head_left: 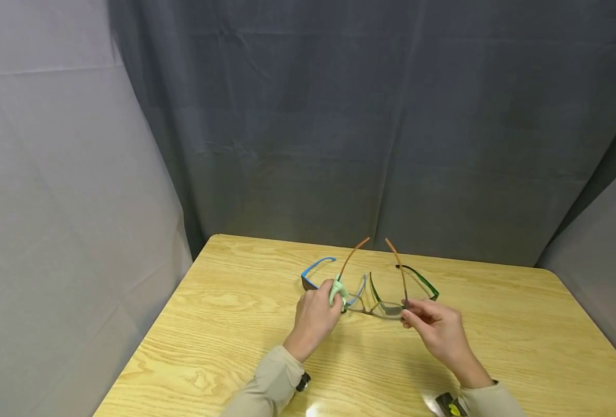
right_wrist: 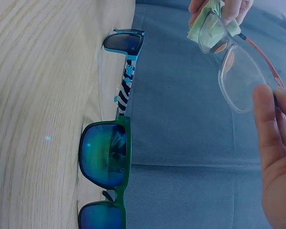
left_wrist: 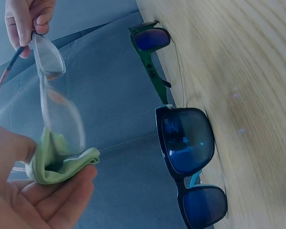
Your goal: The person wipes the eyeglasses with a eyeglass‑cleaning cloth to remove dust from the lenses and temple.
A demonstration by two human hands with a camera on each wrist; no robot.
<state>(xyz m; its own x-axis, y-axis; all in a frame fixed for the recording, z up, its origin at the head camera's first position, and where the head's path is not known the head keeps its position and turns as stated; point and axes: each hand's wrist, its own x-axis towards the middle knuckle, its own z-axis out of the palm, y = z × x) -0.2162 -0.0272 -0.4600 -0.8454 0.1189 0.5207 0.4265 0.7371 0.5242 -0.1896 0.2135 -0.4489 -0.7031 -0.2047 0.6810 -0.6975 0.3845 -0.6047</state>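
A pair of clear-lensed eyeglasses with orange-brown temples is held up above the table between both hands. My right hand pinches the frame at its right hinge, thumb against fingers. A light green cloth is folded round the left lens, and my left hand pinches lens and cloth together between thumb and fingers. In the right wrist view the other clear lens is uncovered. Behind the eyeglasses stand blue sunglasses on the left and green sunglasses on the right, temples unfolded; neither hand touches them.
The wood-grain table reaches back to a dark grey curtain. Lighter grey cloth walls stand at the left and right. Both sunglasses rest on the table close beyond my hands.
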